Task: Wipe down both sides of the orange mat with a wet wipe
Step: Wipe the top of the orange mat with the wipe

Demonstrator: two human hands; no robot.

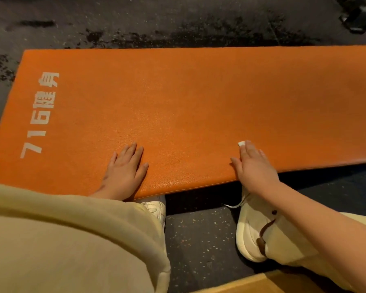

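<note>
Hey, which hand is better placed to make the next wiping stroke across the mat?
Probably the right hand: the wet wipe peeks out from under its fingertips. The left hand lies flat and bare on the orange mat, suited to steadying it.

— Where does the single view look from?
— From the person's head, a wide-angle view tilted forward and steeply down, close over the orange mat [199, 98] on the floor [199, 240].
— How close?
— The person's own shoes [246, 231] sit at the lower edge.
</note>
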